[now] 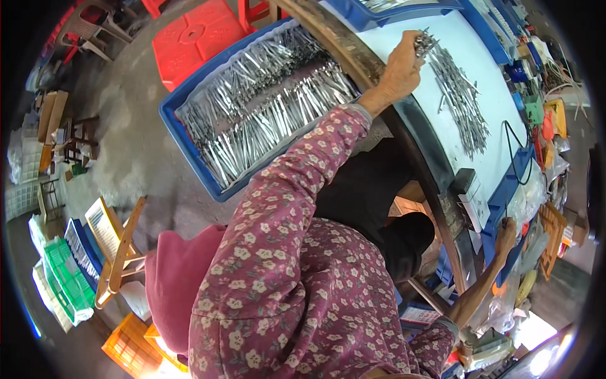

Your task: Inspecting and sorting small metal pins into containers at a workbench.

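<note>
Stretched out over the white tabletop (470, 47), my left hand (402, 68) is closed around one end of a bunch of slim silvery metal pieces. A long pile of the same metal pieces (462, 104) lies on the white surface just right of that hand. My right hand (505, 239) is at the blue tray (489, 243) on the right side, its fingers bent together. A thin dark thing shows at its fingertips, too small to name. Left of my left forearm, a blue bin (183, 136) lined with plastic holds rows of similar metal pieces (278, 126).
A red plastic stool (192, 38) stands behind the blue bin. The table's worn wooden edge (353, 47) runs between bin and white surface. A black cable loop (519, 151) lies near the right tray. Green crates (66, 271) and an orange crate (131, 344) are on the left.
</note>
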Tool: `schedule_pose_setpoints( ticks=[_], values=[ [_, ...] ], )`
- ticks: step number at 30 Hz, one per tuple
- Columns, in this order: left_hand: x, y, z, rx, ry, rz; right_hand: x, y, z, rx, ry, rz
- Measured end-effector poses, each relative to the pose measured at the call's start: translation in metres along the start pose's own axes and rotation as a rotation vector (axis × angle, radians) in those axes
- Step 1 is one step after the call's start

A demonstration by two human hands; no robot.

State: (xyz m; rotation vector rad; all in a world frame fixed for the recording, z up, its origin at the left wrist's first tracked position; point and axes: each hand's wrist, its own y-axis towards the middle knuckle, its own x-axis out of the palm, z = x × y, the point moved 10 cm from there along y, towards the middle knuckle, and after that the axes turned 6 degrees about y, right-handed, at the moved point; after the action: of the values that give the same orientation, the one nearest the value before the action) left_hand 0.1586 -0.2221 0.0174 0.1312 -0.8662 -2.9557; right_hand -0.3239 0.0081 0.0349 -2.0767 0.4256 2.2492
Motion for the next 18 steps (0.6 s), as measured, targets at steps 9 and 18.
schedule_pose_setpoints(
  ticks=[9,18],
  values=[
    [-0.044,0.008,-0.021,-0.176,-0.501,-0.009,0.004,0.000,0.010,-0.045,0.044,0.005],
    [-0.149,-0.098,-0.103,-0.730,0.057,-0.162,0.005,0.000,0.012,0.011,0.036,-0.023]
  ],
)
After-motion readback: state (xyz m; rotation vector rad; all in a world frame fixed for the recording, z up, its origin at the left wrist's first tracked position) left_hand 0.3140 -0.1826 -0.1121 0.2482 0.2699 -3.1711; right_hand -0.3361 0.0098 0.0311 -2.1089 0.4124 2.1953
